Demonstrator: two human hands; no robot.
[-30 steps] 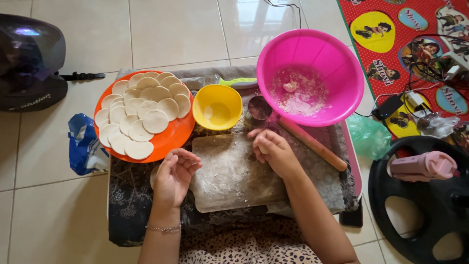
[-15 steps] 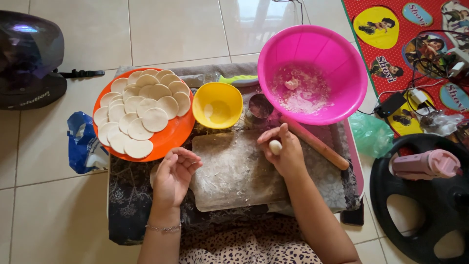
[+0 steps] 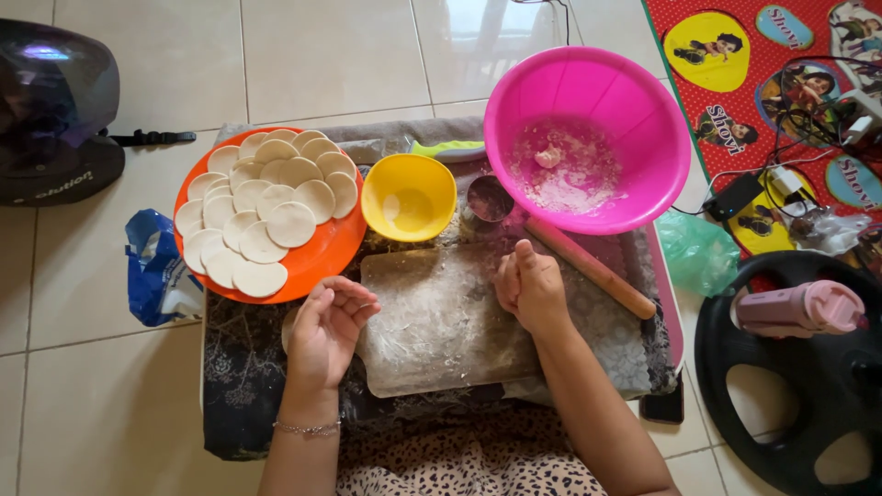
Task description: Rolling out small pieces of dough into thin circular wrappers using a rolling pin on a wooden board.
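A floured wooden board (image 3: 441, 321) lies on a dark patterned cloth (image 3: 237, 386) in front of me. My left hand (image 3: 326, 332) hovers at the board's left edge, palm turned right, fingers loosely curled and holding nothing. My right hand (image 3: 531, 289) is over the board's upper right corner, closed in a fist with the thumb up; the small dough ball it held a moment ago is hidden inside. A wooden rolling pin (image 3: 595, 272) lies just right of that hand. An orange plate (image 3: 323, 262) with several round dough discs (image 3: 276, 197) sits at upper left.
A yellow bowl (image 3: 409, 197), a small metal cup (image 3: 490, 197) and a pink bowl (image 3: 643, 92) with flour and dough scraps stand behind the board. A blue bag (image 3: 156, 266) and black appliance (image 3: 55, 110) are left; a black ring (image 3: 735, 367) with a pink bottle (image 3: 799, 308) is right.
My right hand lifted off the board with a small dough ball and has closed around it. My left hand turned palm inward and its fingers curled.
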